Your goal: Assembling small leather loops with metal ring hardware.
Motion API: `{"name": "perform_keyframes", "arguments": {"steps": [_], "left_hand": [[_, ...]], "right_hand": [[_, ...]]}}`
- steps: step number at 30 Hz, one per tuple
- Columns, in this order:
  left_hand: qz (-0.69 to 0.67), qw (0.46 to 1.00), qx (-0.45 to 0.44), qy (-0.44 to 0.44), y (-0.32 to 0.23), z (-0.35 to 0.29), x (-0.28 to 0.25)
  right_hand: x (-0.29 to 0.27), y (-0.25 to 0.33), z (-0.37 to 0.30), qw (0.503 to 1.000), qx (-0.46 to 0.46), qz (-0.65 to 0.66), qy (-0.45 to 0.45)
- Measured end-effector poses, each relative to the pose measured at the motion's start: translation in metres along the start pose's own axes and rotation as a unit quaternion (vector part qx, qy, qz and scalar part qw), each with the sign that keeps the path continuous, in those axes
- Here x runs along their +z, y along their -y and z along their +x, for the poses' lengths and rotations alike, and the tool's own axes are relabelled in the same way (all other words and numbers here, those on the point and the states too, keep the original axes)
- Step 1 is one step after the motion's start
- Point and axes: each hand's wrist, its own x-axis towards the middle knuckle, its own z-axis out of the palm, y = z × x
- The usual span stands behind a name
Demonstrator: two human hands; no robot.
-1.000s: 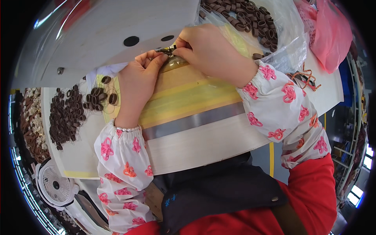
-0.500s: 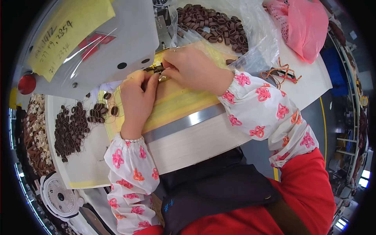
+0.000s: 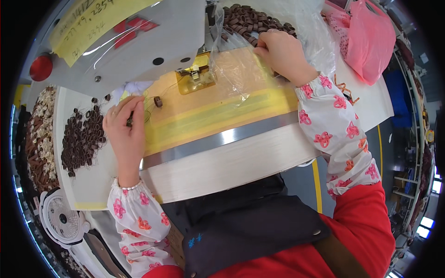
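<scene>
My left hand (image 3: pixel 124 127) is beside the left edge of the yellow-taped work surface. Its thumb and fingers close round a small dark brown loop (image 3: pixel 130 121), largely hidden by them. Just off the fingertips lies another brown loop (image 3: pixel 158 101), with thin threads around it. My right hand (image 3: pixel 283 52), fingers curled, is at the near edge of a pile of brown loops (image 3: pixel 241 21) on clear plastic; whatever its fingertips hold cannot be made out. Between the hands sits the metal presser foot (image 3: pixel 195 74) of a grey sewing machine (image 3: pixel 134 51), over a gold-coloured plate (image 3: pixel 185 87).
A heap of brown loops with thread tails (image 3: pixel 81 141) lies at left. The machine head overhangs the far left. Clear plastic (image 3: pixel 317 46) and a pink bag (image 3: pixel 368 44) are at far right, near orange cord (image 3: pixel 345 90). A white fan (image 3: pixel 62 217) stands lower left.
Both hands have parted from the presser foot. My left hand went left with a loop; my right hand went right and away from me to the pile. The foot and plate are now uncovered.
</scene>
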Motion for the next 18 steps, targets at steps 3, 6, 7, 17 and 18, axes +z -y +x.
{"name": "perform_keyframes", "arguments": {"steps": [3,6,7,17,18], "left_hand": [[0.011,0.995,0.052,0.079,-0.021,0.005,0.016],[-0.019,0.994,0.016,0.109,-0.037,0.011,0.04],[-0.036,0.992,-0.004,0.124,-0.04,0.012,0.051],[-0.151,0.975,-0.077,0.145,-0.026,0.018,0.056],[-0.197,0.96,-0.111,0.167,-0.027,0.02,0.051]], "right_hand": [[-0.009,0.012,0.005,0.999,0.02,0.033,0.029],[-0.017,0.041,0.007,0.962,-0.079,0.26,0.017],[-0.019,0.052,0.005,0.939,-0.089,0.33,0.042],[0.012,0.074,-0.001,0.837,-0.081,0.499,0.209],[0.015,0.074,-0.001,0.828,-0.079,0.513,0.213]]}}
